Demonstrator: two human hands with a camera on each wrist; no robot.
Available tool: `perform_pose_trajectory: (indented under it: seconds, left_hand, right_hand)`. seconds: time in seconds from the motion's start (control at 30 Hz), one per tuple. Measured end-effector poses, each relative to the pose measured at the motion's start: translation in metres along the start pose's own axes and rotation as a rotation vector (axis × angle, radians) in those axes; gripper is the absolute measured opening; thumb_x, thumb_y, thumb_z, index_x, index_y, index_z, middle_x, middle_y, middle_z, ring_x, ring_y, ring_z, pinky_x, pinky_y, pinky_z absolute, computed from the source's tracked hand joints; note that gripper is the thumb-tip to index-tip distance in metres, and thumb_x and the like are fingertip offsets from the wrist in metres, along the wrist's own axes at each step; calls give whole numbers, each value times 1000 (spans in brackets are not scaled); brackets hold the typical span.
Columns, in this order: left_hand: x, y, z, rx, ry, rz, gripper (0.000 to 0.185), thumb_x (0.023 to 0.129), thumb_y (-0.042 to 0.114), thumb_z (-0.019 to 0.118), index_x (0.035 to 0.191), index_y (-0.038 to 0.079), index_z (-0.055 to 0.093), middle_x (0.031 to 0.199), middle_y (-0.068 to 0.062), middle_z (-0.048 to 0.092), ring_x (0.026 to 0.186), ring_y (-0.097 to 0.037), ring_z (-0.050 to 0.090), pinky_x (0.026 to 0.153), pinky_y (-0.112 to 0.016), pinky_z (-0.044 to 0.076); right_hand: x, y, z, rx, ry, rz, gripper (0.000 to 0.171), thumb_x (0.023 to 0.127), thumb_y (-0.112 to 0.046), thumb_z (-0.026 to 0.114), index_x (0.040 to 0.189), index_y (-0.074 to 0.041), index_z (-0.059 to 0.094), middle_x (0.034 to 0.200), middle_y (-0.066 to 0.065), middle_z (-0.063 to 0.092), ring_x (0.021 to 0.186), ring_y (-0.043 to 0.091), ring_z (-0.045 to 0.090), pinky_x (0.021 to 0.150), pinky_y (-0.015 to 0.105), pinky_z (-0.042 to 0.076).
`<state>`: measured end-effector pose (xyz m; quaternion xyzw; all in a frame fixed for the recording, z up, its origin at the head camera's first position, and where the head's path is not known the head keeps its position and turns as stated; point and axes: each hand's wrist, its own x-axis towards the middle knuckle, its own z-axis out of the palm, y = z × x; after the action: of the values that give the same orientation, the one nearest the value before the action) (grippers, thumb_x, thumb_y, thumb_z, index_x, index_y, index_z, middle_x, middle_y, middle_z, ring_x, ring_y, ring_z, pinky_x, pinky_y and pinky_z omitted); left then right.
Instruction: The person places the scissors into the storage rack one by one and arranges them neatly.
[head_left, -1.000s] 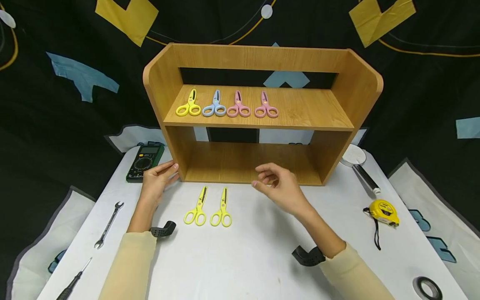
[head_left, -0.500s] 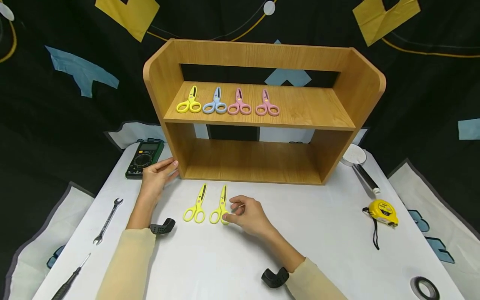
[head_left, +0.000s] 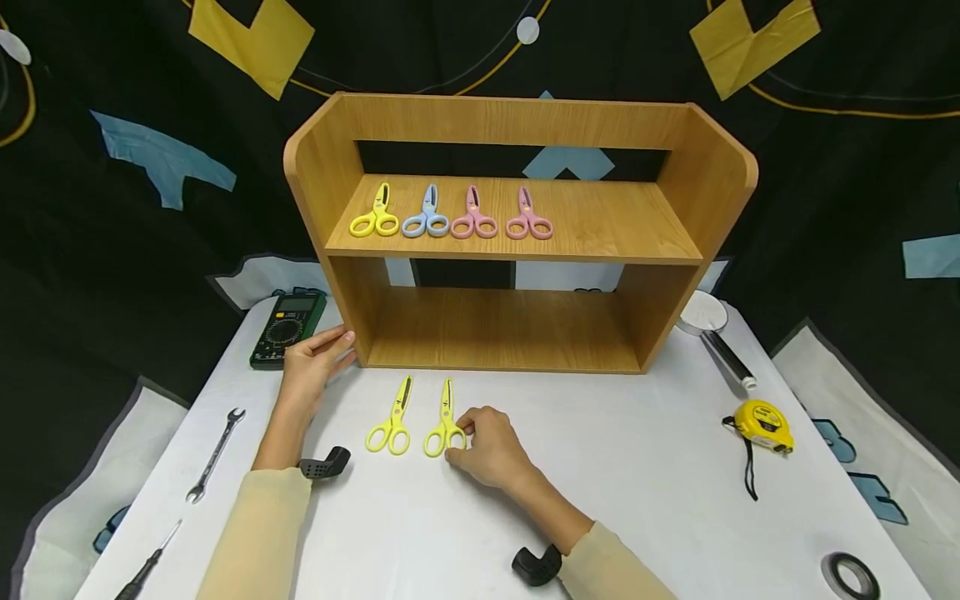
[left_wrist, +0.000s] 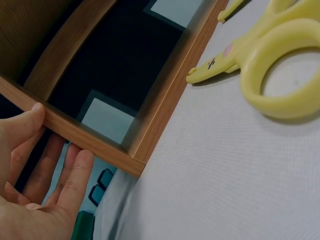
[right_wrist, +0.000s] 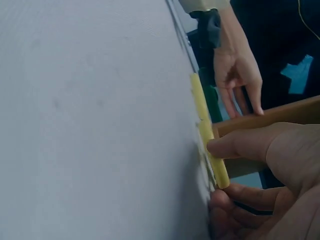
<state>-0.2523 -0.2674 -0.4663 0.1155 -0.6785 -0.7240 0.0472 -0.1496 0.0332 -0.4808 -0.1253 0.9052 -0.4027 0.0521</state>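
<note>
Two yellow scissors lie on the white table in front of a wooden shelf (head_left: 517, 250). My right hand (head_left: 487, 446) pinches the handle of the right yellow scissors (head_left: 444, 417), (right_wrist: 210, 145) between thumb and fingers. The left yellow scissors (head_left: 393, 419), (left_wrist: 272, 65) lie free beside them. My left hand (head_left: 311, 367), (left_wrist: 37, 180) rests with straight fingers against the shelf's lower left corner. On the upper shelf lie yellow scissors (head_left: 374, 214), blue scissors (head_left: 426, 214) and two pink scissors (head_left: 474, 215), (head_left: 528, 217) in a row.
A green multimeter (head_left: 287, 327) lies left of the shelf. A wrench (head_left: 215, 454) and a screwdriver (head_left: 146, 568) lie at the table's left edge. A torch (head_left: 717, 337), yellow tape measure (head_left: 765, 422) and black tape roll (head_left: 851, 575) lie on the right.
My right hand came down from in front of the lower shelf to the right yellow scissors and closed on their handle. The left hand stayed at the shelf corner.
</note>
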Motion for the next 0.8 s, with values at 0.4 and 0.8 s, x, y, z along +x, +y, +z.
perform_pose_trajectory:
  seconds: [0.4,0.8]
  left_hand:
    - [0,-2,-1,-15,-9,16,63,89,28,82,142,0,60,123,4,65,106,-5,70,96,-28,60]
    - [-1,-3,0,-18,-8,18,63,90,28,82,141,0,61,123,4,66,106,-4,70,96,-28,60]
  right_hand:
    - [-17,6,-55,321,-59,61,36,85,-9,81,119,0,71,86,3,75,74,13,68,62,23,59]
    - [-40,-43,-176,422,45,-121,37,88,-8,83,123,-4,71,98,12,76,84,20,71,76,24,64]
